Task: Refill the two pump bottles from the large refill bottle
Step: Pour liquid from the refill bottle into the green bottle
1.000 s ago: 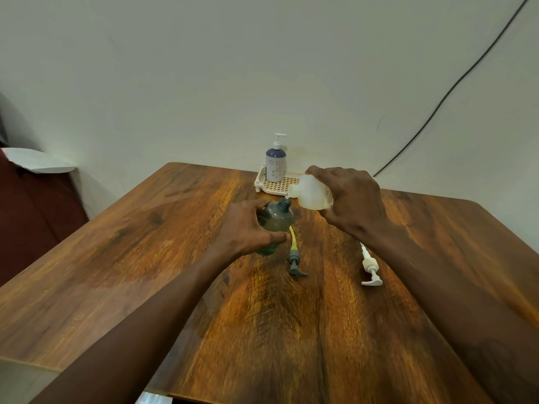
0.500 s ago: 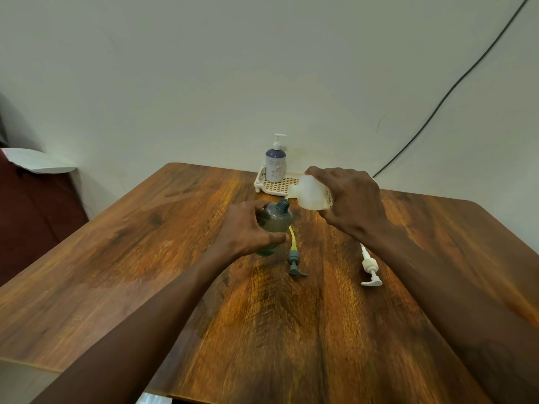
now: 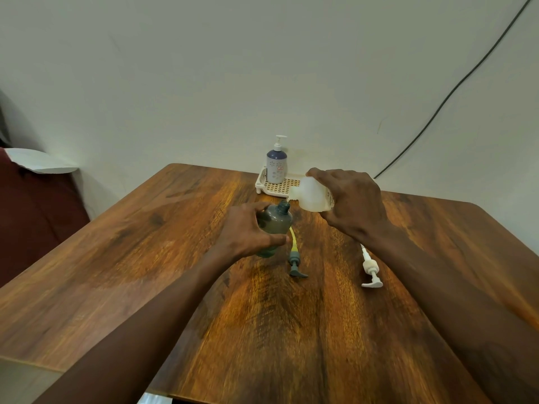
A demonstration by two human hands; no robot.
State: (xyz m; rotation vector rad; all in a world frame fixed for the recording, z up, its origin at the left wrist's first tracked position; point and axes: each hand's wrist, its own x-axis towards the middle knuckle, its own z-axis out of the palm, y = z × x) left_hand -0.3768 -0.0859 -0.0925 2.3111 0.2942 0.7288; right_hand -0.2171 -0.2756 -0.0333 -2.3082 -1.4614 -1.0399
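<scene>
A refill bottle (image 3: 310, 196) tipped over an open grey bottle (image 3: 277, 225).
The left hand (image 3: 248, 228) grips the grey bottle mid-table (image 3: 145, 258); the right hand (image 3: 350, 199) holds the refill bottle tilted, mouth just above the grey neck. A grey pump (image 3: 295, 258) and a white pump (image 3: 370, 269) lie beside them. A blue pump bottle (image 3: 276, 167) stands in a tray (image 3: 262, 182) at the far edge.

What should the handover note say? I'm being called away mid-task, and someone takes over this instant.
Left hand: grip around the grey bottle.
Right hand: holds the white refill bottle tipped, its mouth at the grey bottle's open neck; flow can't be seen.
Grey pump and white pump lie on the table.
Done: grey bottle opened.
Left: finish filling it, refit its pump, then refill the blue-topped pump bottle standing in the tray, pump on.
</scene>
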